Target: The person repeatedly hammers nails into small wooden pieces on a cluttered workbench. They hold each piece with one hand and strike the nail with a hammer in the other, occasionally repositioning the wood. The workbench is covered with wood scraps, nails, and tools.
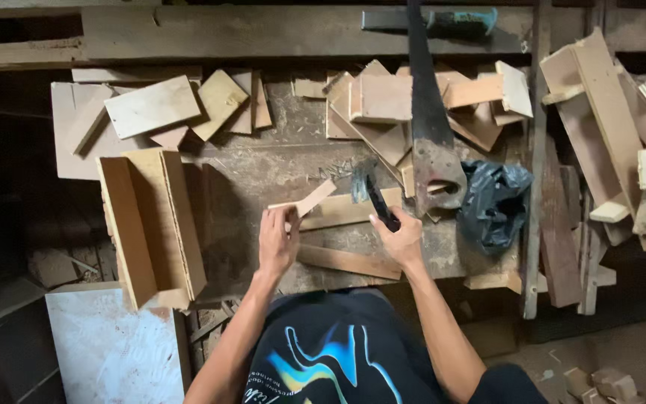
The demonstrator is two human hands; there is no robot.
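My left hand [278,238] pinches a small thin wood strip [315,197] that leans against a longer wooden slat [342,212] lying on the workbench [256,172]. My right hand [401,238] grips the black handle of a hammer [371,193], whose metal head is raised just above the slat, to the right of the strip. Another slat [349,262] lies between my hands near the bench's front edge.
A handsaw [429,127] lies across wood offcuts [383,101] at the back. A black plastic bag [493,202] sits at the right. An open wooden box [152,224] stands at the left. Loose nails [334,170] lie mid-bench. Stacked planks [607,135] fill the right side.
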